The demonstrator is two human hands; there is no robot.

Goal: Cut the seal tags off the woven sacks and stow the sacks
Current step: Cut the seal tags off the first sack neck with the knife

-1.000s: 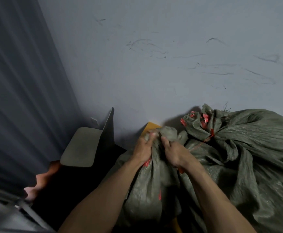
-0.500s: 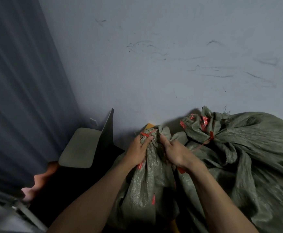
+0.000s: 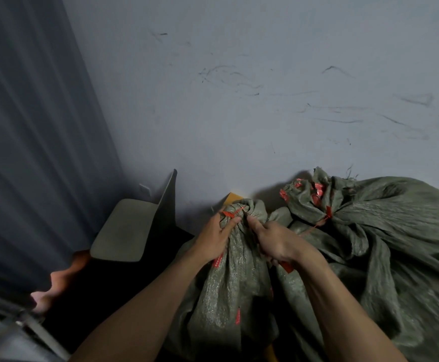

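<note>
A grey-green woven sack [image 3: 229, 288] stands in front of me with its neck bunched at the top. My left hand [image 3: 214, 239] grips the neck from the left, just under a red seal tag [image 3: 231, 213]. My right hand [image 3: 278, 240] grips the same neck from the right, its fingers curled into the fabric. More red tags hang on this sack's side. A second, larger woven sack [image 3: 385, 244] lies to the right, tied shut, with a red seal tag [image 3: 328, 212] at its knot. No cutting tool shows.
A scuffed grey wall [image 3: 239, 100] rises right behind the sacks. A dark curtain [image 3: 30, 126] hangs at the left. A grey chair [image 3: 132, 226] stands left of the sacks. A yellow box corner [image 3: 232, 198] peeks out behind the near sack. Metal bars [image 3: 17, 333] cross the lower left.
Both hands have shifted their hold on the sack's neck, and the red tag now shows at the top by my left fingers. The sack has been pulled slightly upright.
</note>
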